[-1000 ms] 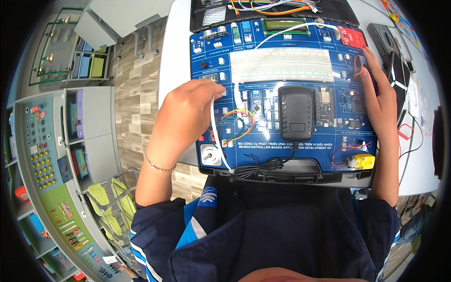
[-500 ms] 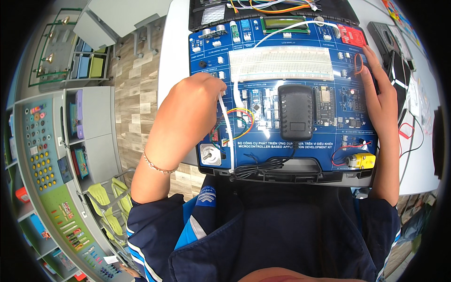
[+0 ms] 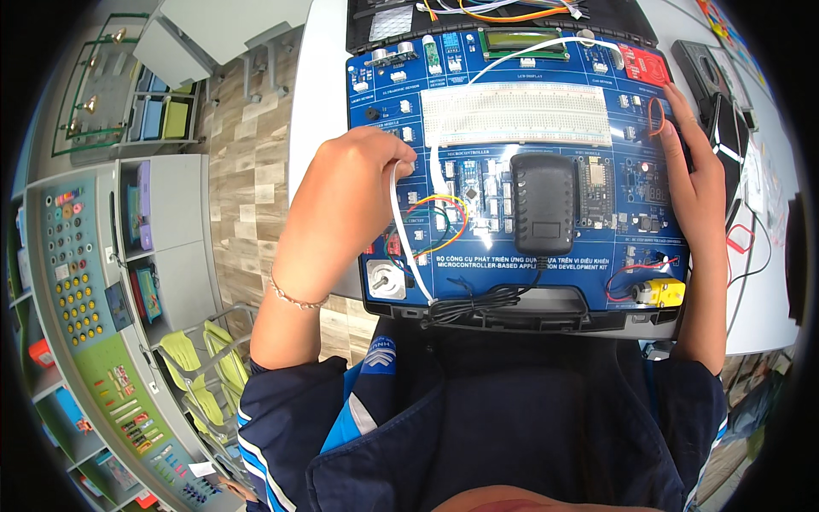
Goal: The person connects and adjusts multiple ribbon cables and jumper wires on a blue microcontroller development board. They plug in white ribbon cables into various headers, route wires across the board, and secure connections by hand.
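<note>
My left hand [image 3: 358, 183] is over the left side of a blue electronics trainer board [image 3: 503, 286] set in a black case. Its thumb and index finger pinch the upper end of a white cable [image 3: 403, 230], which runs down to the board's front edge. The fingertips partly hide that end and touch or hover by the small sockets there; I cannot tell which. Along the right edge of the board lies my right hand [image 3: 698, 175], fingers stretched out and holding nothing. Its fingertips are near a red module [image 3: 641, 65] and an orange wire loop [image 3: 655, 117].
A white breadboard [image 3: 516, 115] spans the board's upper middle. On the board lies a black power adapter [image 3: 543, 205], its bundled cord [image 3: 469, 305] at the front edge. A yellow gear motor [image 3: 661, 293] sits front right. A multimeter [image 3: 704, 72] is on the table beyond.
My left hand has shifted slightly, and the white cable now bows further left below it. The board has moved a little to the right. My right hand stays at the edge.
</note>
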`<act>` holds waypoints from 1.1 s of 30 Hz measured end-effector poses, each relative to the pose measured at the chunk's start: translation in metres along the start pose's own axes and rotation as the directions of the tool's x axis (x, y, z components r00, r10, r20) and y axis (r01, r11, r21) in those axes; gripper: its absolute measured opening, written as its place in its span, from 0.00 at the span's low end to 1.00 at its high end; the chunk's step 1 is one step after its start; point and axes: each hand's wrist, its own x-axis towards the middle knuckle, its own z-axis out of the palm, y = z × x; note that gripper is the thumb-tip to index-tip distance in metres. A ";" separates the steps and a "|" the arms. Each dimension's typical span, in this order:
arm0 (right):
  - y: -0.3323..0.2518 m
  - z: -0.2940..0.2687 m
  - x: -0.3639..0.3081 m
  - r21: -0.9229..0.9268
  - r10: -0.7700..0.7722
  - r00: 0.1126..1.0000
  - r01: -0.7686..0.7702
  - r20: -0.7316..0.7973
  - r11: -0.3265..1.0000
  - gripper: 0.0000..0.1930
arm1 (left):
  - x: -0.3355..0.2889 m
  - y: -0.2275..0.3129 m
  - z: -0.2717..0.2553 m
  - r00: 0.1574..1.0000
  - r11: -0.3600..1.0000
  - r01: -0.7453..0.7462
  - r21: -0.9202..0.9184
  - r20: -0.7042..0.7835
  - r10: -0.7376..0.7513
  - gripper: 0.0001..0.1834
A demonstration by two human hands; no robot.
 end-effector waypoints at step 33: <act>-0.143 -0.031 -0.025 0.553 -0.037 0.927 -0.190 0.373 0.811 0.19 | 0.032 -0.022 0.007 0.822 0.722 -0.565 -0.400 -0.348 0.450 0.12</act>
